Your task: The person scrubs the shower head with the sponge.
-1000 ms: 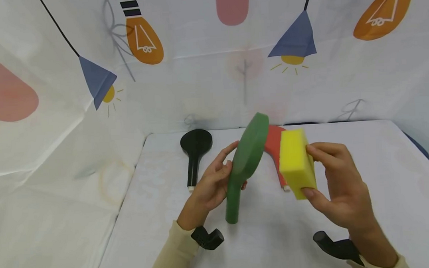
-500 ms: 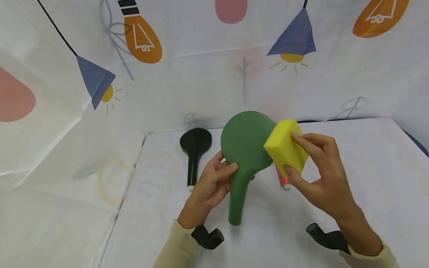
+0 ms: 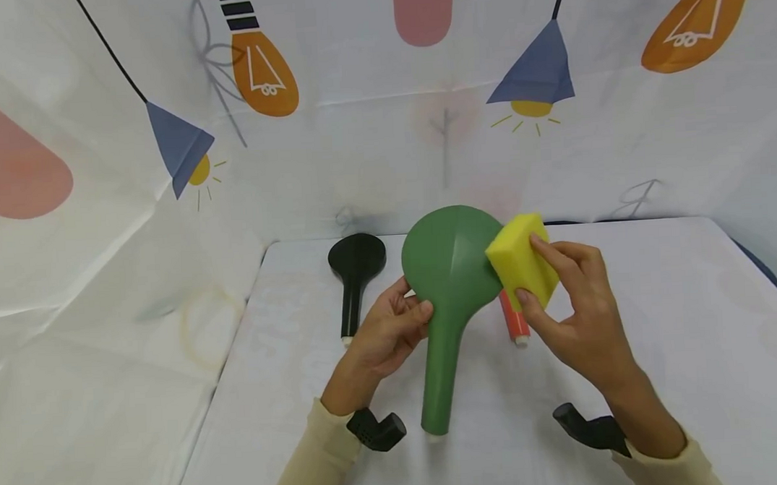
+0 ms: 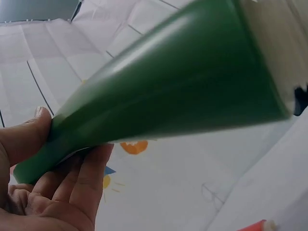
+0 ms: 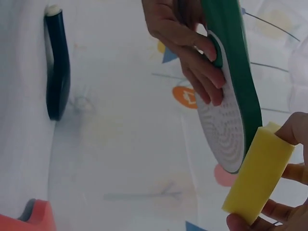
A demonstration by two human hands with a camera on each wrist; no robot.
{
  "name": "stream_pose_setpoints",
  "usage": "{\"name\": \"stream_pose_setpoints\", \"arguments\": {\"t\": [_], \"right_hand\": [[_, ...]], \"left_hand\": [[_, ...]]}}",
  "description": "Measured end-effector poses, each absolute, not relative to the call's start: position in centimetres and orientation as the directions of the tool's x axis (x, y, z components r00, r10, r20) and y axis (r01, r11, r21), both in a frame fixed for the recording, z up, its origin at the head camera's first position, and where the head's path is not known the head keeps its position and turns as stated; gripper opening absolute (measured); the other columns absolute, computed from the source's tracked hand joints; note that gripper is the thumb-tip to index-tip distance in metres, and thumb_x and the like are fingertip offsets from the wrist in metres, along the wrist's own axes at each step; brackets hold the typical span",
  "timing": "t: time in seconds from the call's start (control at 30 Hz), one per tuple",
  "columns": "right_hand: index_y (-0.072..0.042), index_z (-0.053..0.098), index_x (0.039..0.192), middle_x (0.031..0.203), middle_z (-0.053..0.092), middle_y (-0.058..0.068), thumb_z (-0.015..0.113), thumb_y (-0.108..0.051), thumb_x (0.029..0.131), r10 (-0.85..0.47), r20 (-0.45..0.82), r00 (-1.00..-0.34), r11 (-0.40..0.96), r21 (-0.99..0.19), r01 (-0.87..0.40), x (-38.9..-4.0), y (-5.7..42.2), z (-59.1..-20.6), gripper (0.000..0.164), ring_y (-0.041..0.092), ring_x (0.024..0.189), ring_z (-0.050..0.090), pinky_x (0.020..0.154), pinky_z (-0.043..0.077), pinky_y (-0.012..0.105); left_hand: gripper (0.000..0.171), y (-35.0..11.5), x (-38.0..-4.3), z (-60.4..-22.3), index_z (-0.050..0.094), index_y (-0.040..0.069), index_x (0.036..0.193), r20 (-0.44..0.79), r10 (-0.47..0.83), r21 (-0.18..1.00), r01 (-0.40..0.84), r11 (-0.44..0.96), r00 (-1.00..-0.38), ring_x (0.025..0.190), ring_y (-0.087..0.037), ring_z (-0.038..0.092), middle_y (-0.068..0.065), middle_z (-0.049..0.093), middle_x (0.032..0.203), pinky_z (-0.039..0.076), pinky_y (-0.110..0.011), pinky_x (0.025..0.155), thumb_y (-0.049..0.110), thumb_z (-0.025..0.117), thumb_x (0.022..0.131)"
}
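Note:
A green shower head (image 3: pixel 451 269) is held up over the table by my left hand (image 3: pixel 386 340), thumb on its smooth back and fingers behind. Its white nozzle face (image 5: pixel 224 125) shows in the right wrist view, with several left fingertips against it. In the left wrist view its handle (image 4: pixel 183 72) slants across, ending in a pale fitting. My right hand (image 3: pixel 583 313) pinches a yellow sponge (image 3: pixel 522 262) between thumb and fingers. The sponge's end is right at the shower head's right edge.
Behind the left hand a black shower head (image 3: pixel 357 258) lies on the white table (image 3: pixel 660 346). A red shower head (image 3: pixel 515 322) lies further right, mostly hidden by the green one and the sponge. A printed white sheet (image 3: pixel 372 156) stands behind and to the left.
The green shower head has turned from nearly edge-on to show its broad back, its handle swinging slightly right. The right hand has brought the sponge left to its edge.

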State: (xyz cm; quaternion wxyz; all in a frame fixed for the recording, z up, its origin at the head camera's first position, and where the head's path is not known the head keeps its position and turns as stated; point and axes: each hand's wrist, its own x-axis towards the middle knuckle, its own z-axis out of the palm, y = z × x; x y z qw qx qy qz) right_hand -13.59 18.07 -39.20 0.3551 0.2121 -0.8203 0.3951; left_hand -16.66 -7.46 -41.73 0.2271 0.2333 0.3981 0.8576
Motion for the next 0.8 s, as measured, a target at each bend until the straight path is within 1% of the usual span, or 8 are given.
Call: {"name": "stream_pose_setpoints", "arguments": {"t": [0.07,0.13,0.33,0.43,0.6,0.73,0.8], "right_hand": [[-0.006,0.055,0.141,0.127,0.048,0.026,0.074,0.001,0.075,-0.067,0.738,-0.672,0.607,-0.504,-0.614,-13.6,17.9,-39.3,0.069,0.006,0.117,0.042,0.089,0.037,0.006],[-0.008,0.054,0.143,0.127,0.048,0.025,0.073,0.004,0.073,-0.066,0.728,-0.682,0.621,-0.505,-0.599,-13.6,17.8,-39.3,0.074,0.008,0.114,0.043,0.088,0.037,0.005],[-0.01,0.056,0.142,0.123,0.049,0.025,0.074,0.002,0.073,-0.08,0.731,-0.678,0.634,-0.488,-0.6,-13.5,17.6,-39.4,0.073,0.018,0.109,0.047,0.089,0.036,0.003],[-0.01,0.056,0.141,0.122,0.048,0.025,0.073,-0.001,0.073,-0.104,0.735,-0.67,0.635,-0.469,-0.614,-13.5,17.4,-39.5,0.071,0.022,0.107,0.048,0.091,0.036,0.003],[-0.01,0.056,0.142,0.122,0.045,0.026,0.07,-0.008,0.077,-0.168,0.706,-0.688,0.625,-0.463,-0.628,-13.1,17.0,-39.6,0.066,0.021,0.105,0.049,0.09,0.038,0.003],[-0.01,0.058,0.14,0.123,0.046,0.024,0.07,-0.009,0.077,-0.208,0.694,-0.69,0.616,-0.455,-0.643,-12.9,16.6,-39.8,0.064,0.02,0.106,0.05,0.089,0.04,0.002],[-0.011,0.059,0.138,0.123,0.047,0.022,0.069,-0.009,0.077,-0.231,0.698,-0.678,0.609,-0.44,-0.66,-12.7,16.3,-39.9,0.063,0.02,0.107,0.05,0.088,0.041,0.002]], "left_hand": [[0.068,-7.5,-16.7,-41.7,0.041,0.007,0.142,0.234,0.578,0.796,-0.187,-0.575,-0.782,0.097,-0.009,0.072,0.0,0.073,0.113,0.058,-0.025,0.086,0.02,0.078,0.087],[0.066,-7.5,-16.7,-41.7,0.041,0.007,0.141,0.242,0.579,0.802,-0.175,-0.571,-0.778,0.097,-0.01,0.072,0.0,0.073,0.113,0.058,-0.025,0.086,0.02,0.077,0.087],[0.064,-7.6,-16.6,-41.6,0.042,0.005,0.141,0.245,0.569,0.808,-0.159,-0.567,-0.785,0.096,-0.01,0.073,-0.001,0.074,0.113,0.059,-0.027,0.085,0.019,0.075,0.089],[0.059,-7.5,-16.6,-41.5,0.041,0.004,0.142,0.238,0.557,0.806,-0.159,-0.571,-0.795,0.097,-0.011,0.073,-0.002,0.074,0.113,0.059,-0.028,0.085,0.014,0.072,0.092],[0.05,-7.7,-16.6,-41.5,0.039,0.002,0.143,0.233,0.53,0.797,-0.152,-0.584,-0.815,0.097,-0.012,0.073,-0.003,0.073,0.112,0.06,-0.03,0.085,0.003,0.059,0.098],[0.049,-7.7,-16.6,-41.4,0.037,0.002,0.145,0.234,0.515,0.792,-0.146,-0.593,-0.825,0.099,-0.013,0.073,-0.003,0.073,0.112,0.06,-0.03,0.085,0.0,0.054,0.099],[0.049,-7.7,-16.6,-41.4,0.037,0.003,0.145,0.233,0.508,0.79,-0.142,-0.596,-0.829,0.099,-0.014,0.073,-0.004,0.072,0.114,0.06,-0.031,0.086,-0.001,0.053,0.099]]}}
